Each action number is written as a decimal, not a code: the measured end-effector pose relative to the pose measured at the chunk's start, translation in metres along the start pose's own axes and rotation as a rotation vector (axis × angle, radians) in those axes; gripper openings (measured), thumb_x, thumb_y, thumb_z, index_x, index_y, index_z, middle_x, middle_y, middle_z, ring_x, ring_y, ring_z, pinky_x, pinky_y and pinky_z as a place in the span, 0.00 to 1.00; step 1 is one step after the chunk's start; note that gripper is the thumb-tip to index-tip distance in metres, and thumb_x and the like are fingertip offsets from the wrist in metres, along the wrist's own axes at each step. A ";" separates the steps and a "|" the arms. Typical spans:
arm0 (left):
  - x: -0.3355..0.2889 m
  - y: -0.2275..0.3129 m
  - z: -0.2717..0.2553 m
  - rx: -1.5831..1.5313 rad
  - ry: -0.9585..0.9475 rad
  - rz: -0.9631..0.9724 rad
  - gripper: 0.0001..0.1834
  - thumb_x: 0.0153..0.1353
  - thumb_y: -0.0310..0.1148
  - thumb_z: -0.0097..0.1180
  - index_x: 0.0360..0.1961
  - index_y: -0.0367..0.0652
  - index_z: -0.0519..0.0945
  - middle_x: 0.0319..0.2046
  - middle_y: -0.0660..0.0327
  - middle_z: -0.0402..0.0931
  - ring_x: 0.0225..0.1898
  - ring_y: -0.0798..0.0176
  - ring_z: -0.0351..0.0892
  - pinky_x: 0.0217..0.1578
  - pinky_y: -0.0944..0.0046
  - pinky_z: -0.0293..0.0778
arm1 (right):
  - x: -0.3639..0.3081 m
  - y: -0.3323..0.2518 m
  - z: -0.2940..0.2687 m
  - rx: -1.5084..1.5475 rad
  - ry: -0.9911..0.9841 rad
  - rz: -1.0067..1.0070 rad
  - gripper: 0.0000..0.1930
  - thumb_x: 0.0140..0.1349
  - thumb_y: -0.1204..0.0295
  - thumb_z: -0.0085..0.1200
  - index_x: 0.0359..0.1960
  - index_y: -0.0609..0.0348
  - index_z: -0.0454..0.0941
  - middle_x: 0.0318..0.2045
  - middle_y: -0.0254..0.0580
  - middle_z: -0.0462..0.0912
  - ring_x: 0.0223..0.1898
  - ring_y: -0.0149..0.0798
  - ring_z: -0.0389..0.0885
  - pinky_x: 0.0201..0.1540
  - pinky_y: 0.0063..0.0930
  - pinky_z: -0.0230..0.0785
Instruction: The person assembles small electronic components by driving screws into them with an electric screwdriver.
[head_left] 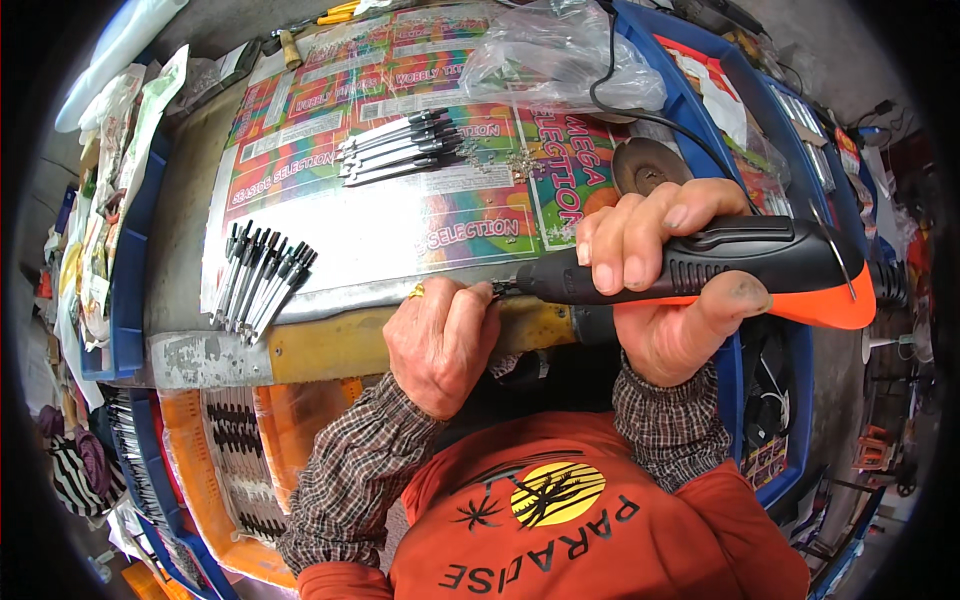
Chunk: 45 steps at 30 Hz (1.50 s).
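Observation:
My right hand (680, 255) is wrapped round a black and orange electric screwdriver (700, 262), held level with its narrow end pointing left. At that end my left hand (443, 335) is closed by the table's front edge, with a yellow ring on a finger. A small dark piece shows between its fingertips and the tool's tip; its kind is hidden. Left of that hand lies a fan of slim silver-and-black pen-like pieces (258, 280). Farther back, more such pieces (398, 148) rest beside scattered tiny metal parts (520, 163).
Colourful printed sheets (290, 185) cover the tabletop. A clear plastic bag (560, 60) and a dark round dish (648, 165) are at the back right. A black cable (640, 112) runs toward my right hand. Blue bins (128, 290) flank the table; an orange crate (190, 440) sits below.

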<state>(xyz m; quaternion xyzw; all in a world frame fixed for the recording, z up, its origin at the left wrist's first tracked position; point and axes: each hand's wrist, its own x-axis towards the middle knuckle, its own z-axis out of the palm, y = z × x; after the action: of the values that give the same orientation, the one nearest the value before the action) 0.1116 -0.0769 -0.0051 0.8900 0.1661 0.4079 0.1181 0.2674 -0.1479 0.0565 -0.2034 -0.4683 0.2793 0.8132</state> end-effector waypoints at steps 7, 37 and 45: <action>0.000 -0.001 -0.001 0.002 0.016 0.001 0.15 0.41 0.19 0.61 0.33 0.38 0.73 0.23 0.57 0.70 0.22 0.57 0.73 0.21 0.63 0.68 | -0.001 -0.005 0.002 -0.146 -0.041 0.027 0.30 0.49 0.40 0.51 0.37 0.54 0.64 0.20 0.31 0.69 0.21 0.30 0.70 0.32 0.29 0.63; 0.003 0.001 -0.002 -0.025 0.002 -0.010 0.19 0.40 0.18 0.59 0.38 0.39 0.78 0.22 0.59 0.69 0.21 0.60 0.72 0.21 0.64 0.68 | -0.004 -0.004 0.007 0.003 0.005 0.007 0.24 0.47 0.60 0.63 0.36 0.60 0.64 0.20 0.40 0.71 0.21 0.34 0.71 0.28 0.30 0.66; 0.002 -0.001 0.000 -0.039 -0.009 -0.023 0.17 0.40 0.18 0.59 0.36 0.39 0.78 0.22 0.59 0.70 0.22 0.60 0.73 0.22 0.64 0.69 | -0.002 -0.005 0.004 -0.006 0.006 0.013 0.23 0.47 0.60 0.63 0.36 0.61 0.64 0.20 0.40 0.72 0.21 0.35 0.72 0.28 0.31 0.66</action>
<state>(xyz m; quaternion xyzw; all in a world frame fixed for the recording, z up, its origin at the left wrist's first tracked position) 0.1129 -0.0753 -0.0038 0.8875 0.1676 0.4056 0.1408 0.2640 -0.1532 0.0601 -0.2097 -0.4656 0.2824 0.8121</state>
